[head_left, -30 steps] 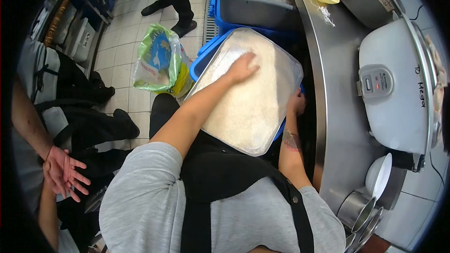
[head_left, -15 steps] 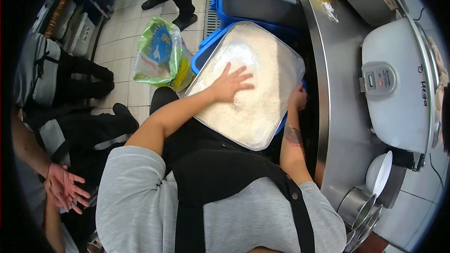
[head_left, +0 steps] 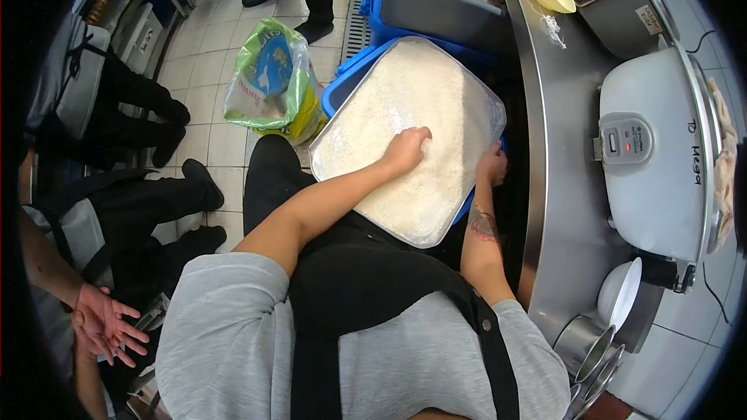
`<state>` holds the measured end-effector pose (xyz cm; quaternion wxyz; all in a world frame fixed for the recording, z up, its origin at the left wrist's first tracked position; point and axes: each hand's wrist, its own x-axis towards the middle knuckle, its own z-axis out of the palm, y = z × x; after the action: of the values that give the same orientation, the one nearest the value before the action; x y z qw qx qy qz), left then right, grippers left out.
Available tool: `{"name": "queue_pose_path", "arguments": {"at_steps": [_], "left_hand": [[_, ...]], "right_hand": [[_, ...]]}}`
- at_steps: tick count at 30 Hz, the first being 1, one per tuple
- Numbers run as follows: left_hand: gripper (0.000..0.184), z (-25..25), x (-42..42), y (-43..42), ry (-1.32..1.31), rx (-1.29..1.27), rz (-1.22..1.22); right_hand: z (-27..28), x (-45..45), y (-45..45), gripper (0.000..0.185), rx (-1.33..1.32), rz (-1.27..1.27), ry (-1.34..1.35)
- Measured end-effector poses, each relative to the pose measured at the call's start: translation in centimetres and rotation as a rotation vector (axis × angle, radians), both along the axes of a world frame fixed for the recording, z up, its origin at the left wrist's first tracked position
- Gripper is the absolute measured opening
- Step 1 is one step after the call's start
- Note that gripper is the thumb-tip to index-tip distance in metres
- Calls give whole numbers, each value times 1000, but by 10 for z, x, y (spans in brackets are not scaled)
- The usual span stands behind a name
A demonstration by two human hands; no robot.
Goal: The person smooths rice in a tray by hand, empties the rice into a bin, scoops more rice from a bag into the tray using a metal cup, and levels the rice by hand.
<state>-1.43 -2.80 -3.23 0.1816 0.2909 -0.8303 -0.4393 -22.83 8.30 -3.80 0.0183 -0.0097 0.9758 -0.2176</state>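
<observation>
From my end of the feed, the change is in the left hand (head_left: pixel 406 151): half a second ago its fingers were splayed flat over the pale grain (head_left: pixel 412 78), and now they are curled in, knuckles up, near the middle of the heap. I can't make out whether they close around any grain or only press into it.

The right hand (head_left: pixel 492 165) stays where it was, fingers hooked on the edge of the tray (head_left: pixel 498 105), gripping it by what I judge to be a steadying hold. The tray lies to the left of that grip, over the blue tub (head_left: pixel 336 97), and the grain fills it almost to the rim.

The bright white patch beyond the left hand looks smaller than it did, so I read the surface as more evenly mixed there. With the tray hardly shifted, that hold seems to leave the left hand free to work.

The steel counter (head_left: pixel 572 210) stands just to the right of the right-hand grip; the green-and-white bag (head_left: pixel 299 85) sits beyond the tray's left side.
</observation>
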Motion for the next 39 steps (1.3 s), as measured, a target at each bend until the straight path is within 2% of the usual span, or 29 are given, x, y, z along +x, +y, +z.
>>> {"name": "queue_pose_path", "arguments": {"at_steps": [3,6,8,12,16,19,23,26,29,32,35,36,39], "left_hand": [[36,39,-2,-7,89,213,75],[38,79,-11,-25,266,182,67],[41,103,-16,-27,365,63,86],[44,103,-26,-13,511,-80,90],[49,79,-21,19,309,-93,-121],[52,62,-13,40,-13,-398,-383],[63,26,-6,40,-223,-791,-699],[63,10,-7,13,-114,-675,-526],[53,5,-11,-13,-226,-637,-254],[35,-14,-8,-47,-338,-700,-57],[22,8,11,-63,-444,-505,-61],[16,11,17,-61,-407,-469,27],[16,17,24,-63,-417,-105,-15]], "right_hand": [[4,-1,-1,55,7,2,-6],[0,0,1,56,0,4,-9],[-1,-2,1,56,-14,15,-6],[2,0,-1,56,9,-4,-6],[6,1,-2,56,-3,-13,-27],[1,1,0,56,-16,-16,40],[-7,-1,1,56,-24,-5,104],[-4,-2,1,56,-15,-10,62],[-10,-6,2,56,-34,11,65],[-13,-8,2,56,-25,2,77],[-15,-8,0,56,-7,-18,95],[-14,-7,-1,56,-9,-12,92],[-7,-2,0,57,-13,1,76]]}}
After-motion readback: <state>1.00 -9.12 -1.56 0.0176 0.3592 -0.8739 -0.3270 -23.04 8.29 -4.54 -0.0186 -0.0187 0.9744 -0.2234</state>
